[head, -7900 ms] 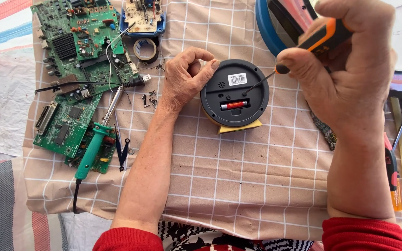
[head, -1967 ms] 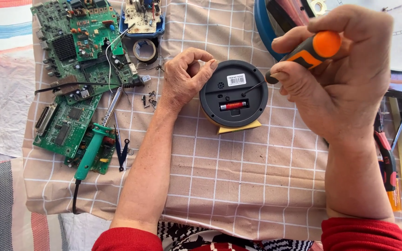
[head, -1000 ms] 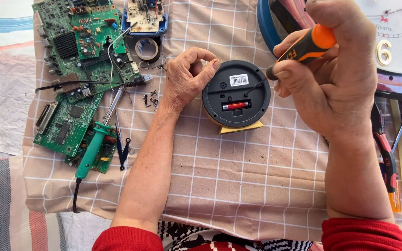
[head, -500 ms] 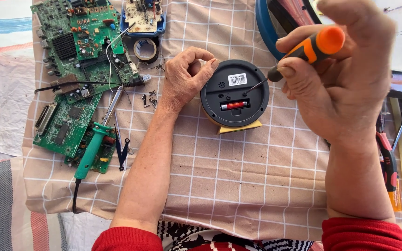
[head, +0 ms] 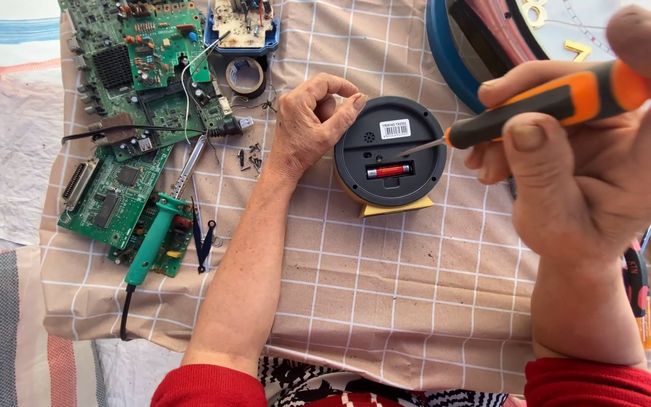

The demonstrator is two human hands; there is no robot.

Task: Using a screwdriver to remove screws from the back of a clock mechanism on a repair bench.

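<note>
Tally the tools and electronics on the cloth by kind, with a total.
Screwdriver, in right hand: 1
Round black device, steadied by left hand: 1
Green circuit boards: 2
Soldering iron: 1
Tape roll: 1
Total: 6

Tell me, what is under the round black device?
A yellow piece sticks out below the black device, lying on the checked cloth. How far it reaches underneath is hidden.

Bright, even daylight covers the checked cloth on the desk (head: pixel 386 301), with only soft, short shadows. The round black device (head: pixel 390 151) at the centre is sharp. To its right, the right hand (head: pixel 589 173), close to the camera, looks slightly soft and oversized. No strong glare appears anywhere.
</note>
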